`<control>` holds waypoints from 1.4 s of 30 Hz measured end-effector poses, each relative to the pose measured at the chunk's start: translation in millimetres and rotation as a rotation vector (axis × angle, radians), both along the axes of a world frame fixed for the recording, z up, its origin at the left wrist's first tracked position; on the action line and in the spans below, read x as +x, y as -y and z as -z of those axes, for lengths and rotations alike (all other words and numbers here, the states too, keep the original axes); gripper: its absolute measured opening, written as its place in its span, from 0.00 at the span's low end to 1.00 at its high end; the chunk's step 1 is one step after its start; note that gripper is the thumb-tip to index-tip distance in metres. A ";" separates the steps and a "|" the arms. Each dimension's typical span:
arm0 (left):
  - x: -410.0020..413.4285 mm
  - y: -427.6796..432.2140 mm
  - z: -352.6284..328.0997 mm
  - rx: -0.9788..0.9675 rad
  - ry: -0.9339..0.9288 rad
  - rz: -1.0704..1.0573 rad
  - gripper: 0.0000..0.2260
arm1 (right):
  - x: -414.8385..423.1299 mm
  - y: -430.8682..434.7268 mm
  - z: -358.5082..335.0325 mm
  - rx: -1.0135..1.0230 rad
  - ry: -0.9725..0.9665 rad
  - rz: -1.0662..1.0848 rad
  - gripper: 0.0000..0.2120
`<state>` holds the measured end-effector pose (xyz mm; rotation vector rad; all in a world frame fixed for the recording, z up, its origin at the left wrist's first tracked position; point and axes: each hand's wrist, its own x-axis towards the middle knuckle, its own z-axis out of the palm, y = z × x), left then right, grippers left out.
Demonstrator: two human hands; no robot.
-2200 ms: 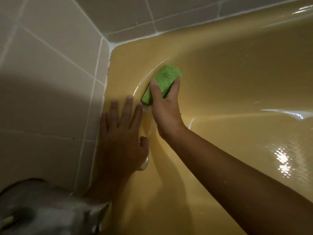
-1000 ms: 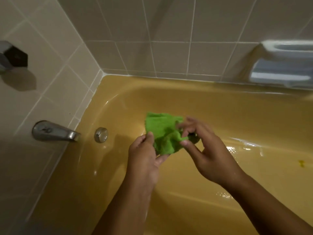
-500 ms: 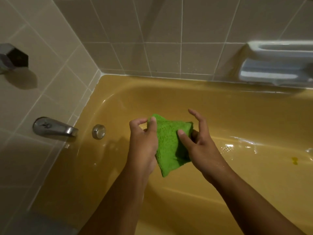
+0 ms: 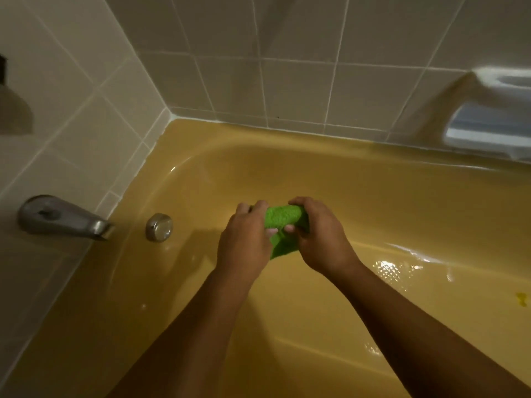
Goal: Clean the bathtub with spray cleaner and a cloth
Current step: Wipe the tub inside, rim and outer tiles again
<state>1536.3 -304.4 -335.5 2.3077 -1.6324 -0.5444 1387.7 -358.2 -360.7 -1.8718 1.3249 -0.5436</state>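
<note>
Both my hands hold a bright green cloth [image 4: 283, 218] in the air over the yellow bathtub [image 4: 359, 182]. My left hand [image 4: 244, 239] grips the cloth's left side, fingers curled over its top. My right hand [image 4: 319, 237] grips its right side the same way. The cloth is bunched into a thick fold between them, with a corner hanging below. The tub's floor to the right shines wet. No spray bottle is in view.
A metal spout [image 4: 63, 218] juts from the left tiled wall, with a round metal overflow cap [image 4: 159, 227] beside it on the tub's end wall. A white soap dish [image 4: 491, 116] is set in the back wall at right. A small yellow speck [image 4: 521, 298] lies on the tub floor.
My right hand stopped wiping the tub's corner and my left hand left the rim. Both hands took the cloth over the tub, spread it flat, then bunched it together.
</note>
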 end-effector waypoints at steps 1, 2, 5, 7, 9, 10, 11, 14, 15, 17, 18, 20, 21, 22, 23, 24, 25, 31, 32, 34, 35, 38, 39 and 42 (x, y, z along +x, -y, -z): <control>11.1 9.3 15.2 0.009 0.028 -0.008 0.15 | 8.3 10.2 15.8 -0.069 -0.088 -0.018 0.18; 22.3 18.4 29.7 0.011 0.050 -0.016 0.14 | 15.9 21.1 30.8 -0.127 -0.177 -0.031 0.17; 45.6 35.5 69.8 -0.069 0.068 -0.109 0.17 | 38.4 44.2 67.7 -0.305 -0.369 -0.042 0.19; 47.3 42.1 89.8 -0.252 -0.007 -0.305 0.22 | 57.0 57.4 81.6 -0.413 -0.353 -0.045 0.19; 37.5 52.6 104.7 -0.406 -0.293 -0.535 0.23 | 75.1 71.2 92.9 -0.409 -0.319 -0.048 0.20; 30.7 60.0 112.8 -0.435 -0.530 -0.625 0.23 | 83.3 76.6 98.7 -0.379 -0.301 -0.066 0.20; 24.8 68.4 118.2 -0.453 -0.794 -0.687 0.23 | 90.0 80.5 101.8 -0.334 -0.255 -0.090 0.19; 24.2 98.1 139.4 -0.566 -1.344 -0.802 0.22 | 95.1 93.5 96.0 -0.003 0.011 -0.184 0.19; 27.2 108.2 147.5 -0.622 -1.409 -0.819 0.24 | 94.0 101.3 92.8 0.137 0.068 -0.228 0.21; 29.1 127.6 162.6 -0.743 -1.490 -0.865 0.28 | 89.1 124.4 87.6 0.162 0.002 -0.392 0.22; 27.9 137.6 166.9 -0.802 -1.532 -0.881 0.31 | 86.4 140.9 86.8 0.030 -0.078 -0.462 0.21; 27.3 159.7 170.2 -0.893 -1.604 -0.936 0.31 | 81.0 182.1 84.6 -0.434 -0.229 -0.500 0.19; 30.0 171.3 170.2 -0.944 -1.619 -0.984 0.26 | 79.2 203.8 83.6 -0.636 -0.308 -0.512 0.21; 34.8 182.4 171.1 -0.985 -1.623 -1.046 0.21 | 77.5 224.3 83.5 -0.740 -0.388 -0.532 0.25; 40.4 192.5 170.4 -1.020 -1.617 -1.103 0.17 | 76.3 240.7 82.5 -0.781 -0.473 -0.562 0.29; 45.9 200.3 168.6 -1.062 -1.593 -1.153 0.16 | 76.3 252.5 82.2 -0.793 -0.557 -0.611 0.31; 49.9 207.6 166.6 -1.111 -1.545 -1.190 0.17 | 76.8 260.8 82.8 -0.823 -0.622 -0.667 0.32; 45.0 252.9 171.9 -1.301 -1.184 -1.069 0.26 | 79.5 282.5 91.8 -1.008 -0.588 -0.829 0.30; 41.7 259.9 175.3 -1.296 -1.113 -1.038 0.27 | 79.6 285.2 92.4 -1.020 -0.576 -0.837 0.30; 35.4 270.6 184.3 -1.265 -1.030 -1.014 0.26 | 80.7 286.8 93.6 -1.036 -0.555 -0.863 0.30; 32.5 275.1 188.4 -1.239 -1.022 -1.003 0.25 | 81.7 288.4 94.0 -1.041 -0.543 -0.874 0.30; 25.6 278.9 202.8 -1.192 -0.983 -0.964 0.25 | 82.7 291.8 93.8 -1.053 -0.522 -0.895 0.30; 25.4 277.3 211.9 -1.188 -0.957 -0.962 0.25 | 83.4 292.3 94.3 -1.064 -0.512 -0.900 0.30; 23.2 269.3 246.3 -1.138 -0.932 -0.976 0.28 | 84.6 293.3 96.9 -1.073 -0.489 -0.905 0.30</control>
